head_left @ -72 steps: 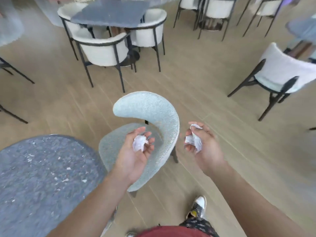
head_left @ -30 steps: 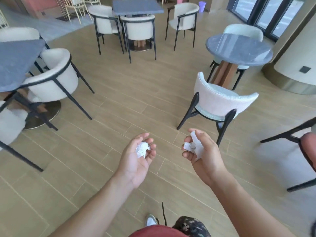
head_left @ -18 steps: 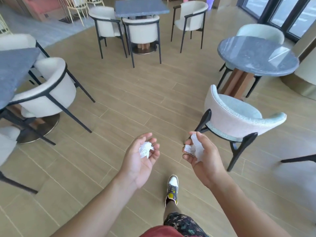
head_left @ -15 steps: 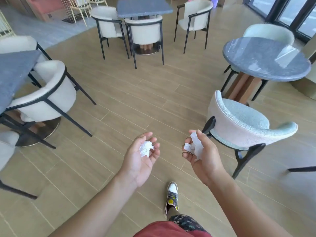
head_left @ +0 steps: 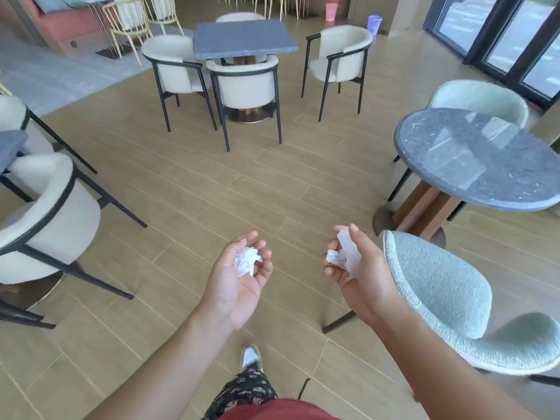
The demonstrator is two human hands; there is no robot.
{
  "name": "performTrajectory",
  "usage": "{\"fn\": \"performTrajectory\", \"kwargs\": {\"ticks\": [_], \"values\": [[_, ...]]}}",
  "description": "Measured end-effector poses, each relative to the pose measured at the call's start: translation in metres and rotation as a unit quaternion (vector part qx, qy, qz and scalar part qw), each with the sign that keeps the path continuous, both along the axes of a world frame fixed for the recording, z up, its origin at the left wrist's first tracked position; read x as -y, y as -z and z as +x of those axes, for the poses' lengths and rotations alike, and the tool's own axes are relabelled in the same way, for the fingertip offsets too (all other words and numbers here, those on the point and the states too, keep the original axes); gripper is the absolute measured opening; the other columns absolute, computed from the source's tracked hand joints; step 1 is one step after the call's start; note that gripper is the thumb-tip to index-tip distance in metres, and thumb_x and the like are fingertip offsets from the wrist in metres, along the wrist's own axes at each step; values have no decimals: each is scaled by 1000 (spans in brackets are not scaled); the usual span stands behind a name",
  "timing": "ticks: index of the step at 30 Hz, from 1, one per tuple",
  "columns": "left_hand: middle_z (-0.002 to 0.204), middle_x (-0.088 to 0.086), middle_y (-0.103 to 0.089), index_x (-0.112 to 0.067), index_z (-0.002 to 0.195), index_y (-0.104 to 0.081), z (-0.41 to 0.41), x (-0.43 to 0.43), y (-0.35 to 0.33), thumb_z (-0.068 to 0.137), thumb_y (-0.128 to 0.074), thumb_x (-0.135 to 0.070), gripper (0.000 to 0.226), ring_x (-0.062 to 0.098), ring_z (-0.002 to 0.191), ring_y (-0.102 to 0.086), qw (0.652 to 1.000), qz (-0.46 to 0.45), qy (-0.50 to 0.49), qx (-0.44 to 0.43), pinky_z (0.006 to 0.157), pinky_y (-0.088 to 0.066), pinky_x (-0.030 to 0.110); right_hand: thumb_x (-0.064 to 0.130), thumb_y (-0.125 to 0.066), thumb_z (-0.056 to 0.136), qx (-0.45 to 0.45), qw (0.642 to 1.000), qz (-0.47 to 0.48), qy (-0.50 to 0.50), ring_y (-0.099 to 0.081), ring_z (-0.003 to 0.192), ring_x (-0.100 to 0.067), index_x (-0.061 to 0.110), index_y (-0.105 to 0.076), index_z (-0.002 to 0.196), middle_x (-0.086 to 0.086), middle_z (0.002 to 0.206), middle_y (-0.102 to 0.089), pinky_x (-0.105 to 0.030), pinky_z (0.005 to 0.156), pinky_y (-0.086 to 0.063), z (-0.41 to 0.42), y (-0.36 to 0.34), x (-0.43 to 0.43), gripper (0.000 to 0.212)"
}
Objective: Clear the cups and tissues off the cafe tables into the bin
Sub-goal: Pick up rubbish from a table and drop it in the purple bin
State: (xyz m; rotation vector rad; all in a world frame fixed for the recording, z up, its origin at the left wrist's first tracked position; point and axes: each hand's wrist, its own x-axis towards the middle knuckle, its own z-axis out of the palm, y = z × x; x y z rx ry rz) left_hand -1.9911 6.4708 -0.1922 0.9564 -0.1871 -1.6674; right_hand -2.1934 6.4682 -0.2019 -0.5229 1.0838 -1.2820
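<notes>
While left hand (head_left: 239, 277) cups tissue (head_left: 248, 261) | right hand (head_left: 357, 274) pinches paper wad (head_left: 344, 256) (crumpled) | distant bin (head_left: 374, 24) contents unclear

A cafe seating hall: grey stone tables (head_left: 242, 37) ringed by matching cushioned chairs (head_left: 242, 86), plank floor (head_left: 212, 192), tall glass doors (head_left: 515, 34).

White tissues (head_left: 248, 261), speckled grey round table (head_left: 478, 165), pale-green chair (head_left: 439, 295), tan floor (head_left: 212, 192)
</notes>
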Motion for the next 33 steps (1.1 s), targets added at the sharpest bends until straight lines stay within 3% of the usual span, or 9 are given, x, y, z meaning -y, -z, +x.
{"fn": "performTrajectory", "kwargs": {"ticks": [9,20,33], "values": [[88,5,-67,-12,104,-67,-5,228,22,100,-53,-16,15,18,77,-61,999,9,41,1,65,-56,25,39,-55,103,3,998,17,59,-58,66,-19,9,-64,114,-7,81,-59,-33,59,-45,-6,11,205,33],[88,5,-68,-11,109,-66,-25,473,1,100,-53,-16,17,18,76,-62,993,14,116,-3,68,-54,26,39,-56,103,17,992,17,127,-55,66,-20,9,-64,115,-6,81,-57,-31,56,-40,-21,-4,425,33],[86,5,-67,-12,110,-65,-154,747,22,100,-53,-17,17,18,74,-61,987,25,155,27,65,-54,25,36,-54,104,38,985,18,170,-55,63,-21,10,-63,114,-6,81,-57,-32,55,-41,-137,28,682,29]]}}
